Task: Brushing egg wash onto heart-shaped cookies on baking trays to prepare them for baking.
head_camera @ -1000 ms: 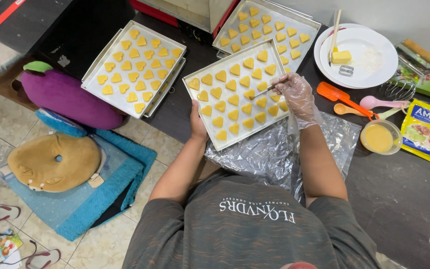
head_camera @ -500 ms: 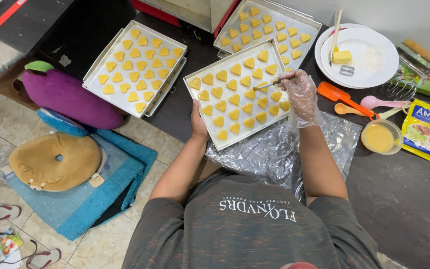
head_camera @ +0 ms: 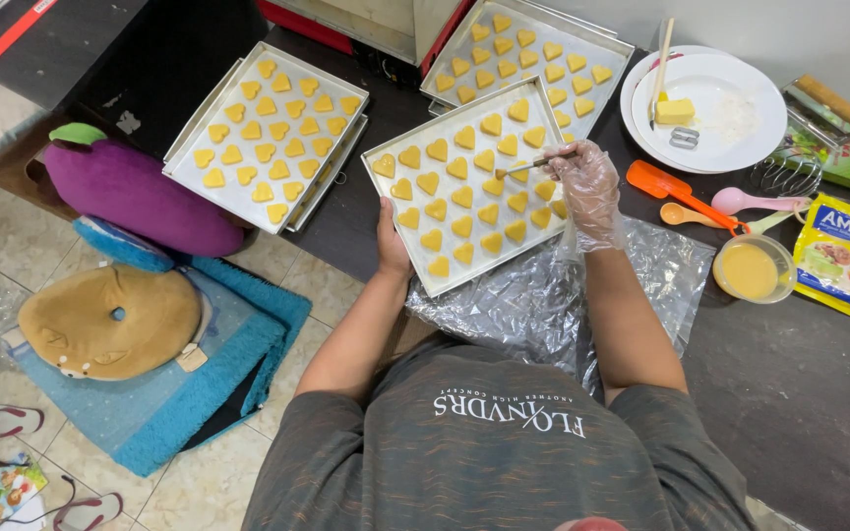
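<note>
Yellow heart-shaped cookies lay in rows on a metal baking tray set at a slant on the dark counter, in front of the person. The right hand, in a clear plastic glove, was closed in a pinch on a thin brush. The brush's long axis ran nearly level across the tray, its handle end in the fingers at the tray's right side and its tip pointing left, resting at a cookie in the upper middle rows. The unbrushed reach of the tray therefore lay to the left of and below that grip, toward the person's body. The left hand, bare, was clasped on the tray's near-left edge with the thumb over the rim, well apart from the brush; the right hand was much the nearer to the cookie under the tip. A small glass bowl of yellow liquid stood to the right, on the far side of the gloved wrist, beyond a crinkled plastic sheet. Two more trays of cookies lay further out, and a white plate with a butter block sat at the upper right.
</note>
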